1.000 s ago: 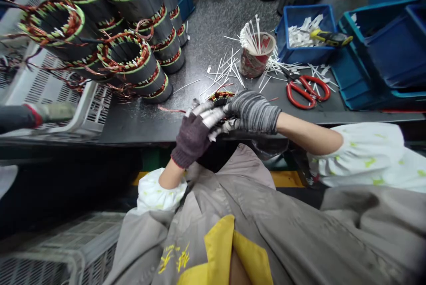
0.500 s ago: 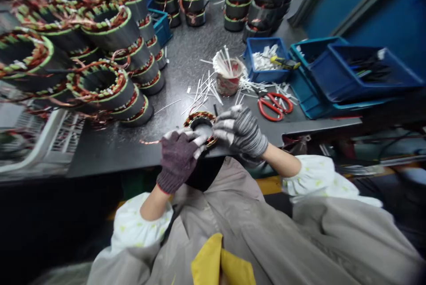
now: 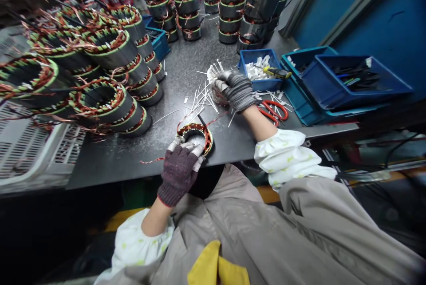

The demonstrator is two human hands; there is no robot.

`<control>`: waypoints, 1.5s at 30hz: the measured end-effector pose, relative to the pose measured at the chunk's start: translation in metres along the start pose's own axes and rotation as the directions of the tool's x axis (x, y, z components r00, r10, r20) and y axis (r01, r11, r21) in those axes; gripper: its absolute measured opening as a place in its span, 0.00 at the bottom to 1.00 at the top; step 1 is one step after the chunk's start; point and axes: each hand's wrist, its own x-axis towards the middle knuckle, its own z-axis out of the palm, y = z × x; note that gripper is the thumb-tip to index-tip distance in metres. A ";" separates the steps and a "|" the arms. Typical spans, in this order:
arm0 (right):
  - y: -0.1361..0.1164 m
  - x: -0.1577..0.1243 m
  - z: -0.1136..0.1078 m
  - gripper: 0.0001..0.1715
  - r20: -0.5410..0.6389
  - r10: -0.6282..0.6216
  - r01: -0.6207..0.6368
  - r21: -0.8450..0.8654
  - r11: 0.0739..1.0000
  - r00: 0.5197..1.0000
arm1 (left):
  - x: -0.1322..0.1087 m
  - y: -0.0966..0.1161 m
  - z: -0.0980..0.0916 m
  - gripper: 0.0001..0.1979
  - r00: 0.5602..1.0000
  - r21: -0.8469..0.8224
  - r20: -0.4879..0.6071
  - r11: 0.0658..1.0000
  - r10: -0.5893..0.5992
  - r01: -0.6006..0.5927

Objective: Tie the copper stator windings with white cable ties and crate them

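A wound motor stator (image 3: 209,139) with copper windings and a light green rim lies near the table's front edge. My left hand (image 3: 179,167), in a dark purple glove with white fingertips, grips its near left side, with the fingers over the ring's edge. Farther off, my right hand (image 3: 234,89), in a grey glove, curls its fingers around thin white cable ties (image 3: 213,71) standing in a cup. That hand and wrist hide most of the cup. Loose white ties (image 3: 201,98) lie scattered to the left of it. Red-handled scissors (image 3: 278,109) rest partly behind my right wrist.
Stacked stators (image 3: 109,94) crowd the left side, wires sticking out. More stacks (image 3: 232,9) stand at the back. A blue bin (image 3: 266,84) holds white pieces and a yellow-handled tool (image 3: 276,72). Further blue bins (image 3: 359,94) stand right. A white basket (image 3: 36,160) is at left.
My right hand has left the stator and moved forward to the cup of cable ties. My left hand stays on the stator. The camera view has shifted slightly.
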 end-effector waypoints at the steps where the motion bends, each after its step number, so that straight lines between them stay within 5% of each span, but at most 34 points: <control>1: 0.005 0.000 -0.001 0.06 -0.022 0.024 -0.022 0.096 0.995 0.999 | -0.001 0.001 0.000 0.14 1.000 0.010 -0.018 1.000 0.006 -0.006; 6: 0.017 -0.001 -0.013 0.17 0.015 0.221 -0.192 0.555 0.809 0.975 | 0.001 0.000 0.005 0.13 0.998 0.009 -0.054 1.000 -0.012 0.012; 10: 0.003 -0.025 -0.028 0.23 -0.053 0.204 -0.133 0.599 0.790 0.978 | 0.004 0.001 0.015 0.14 0.993 -0.006 -0.078 0.996 -0.090 0.090; 15: -0.020 -0.105 -0.054 0.19 -0.007 -0.112 0.102 0.483 0.870 0.994 | 0.005 0.007 0.018 0.15 0.985 -0.039 -0.094 0.989 -0.145 0.142; 19: -0.030 -0.167 -0.067 0.18 0.210 -0.386 0.294 0.365 0.883 0.898 | 0.004 0.008 0.011 0.17 0.989 -0.058 -0.027 0.988 -0.146 0.144; 22: -0.032 -0.201 -0.067 0.23 0.253 -0.518 0.404 0.391 0.827 0.817 | 0.002 0.007 0.009 0.18 0.988 -0.076 0.005 0.985 -0.152 0.152; 25: -0.033 -0.224 -0.061 0.21 0.263 -0.545 0.372 0.499 0.783 0.796 | 0.001 0.006 0.010 0.18 0.983 -0.109 0.031 0.977 -0.181 0.184; 30: -0.037 -0.228 -0.043 0.18 0.312 -0.511 0.244 0.610 0.754 0.801 | 0.003 0.007 0.011 0.18 0.974 -0.129 0.053 0.966 -0.220 0.225; 41: -0.038 -0.214 -0.035 0.21 0.421 -0.449 0.155 0.570 0.807 0.788 | 0.007 0.015 0.010 0.19 0.955 -0.130 0.023 0.946 -0.295 0.296; 45: -0.043 -0.195 -0.013 0.23 0.325 -0.387 0.133 0.592 0.795 0.863 | 0.009 0.020 0.016 0.21 0.903 -0.216 -0.086 0.893 -0.420 0.395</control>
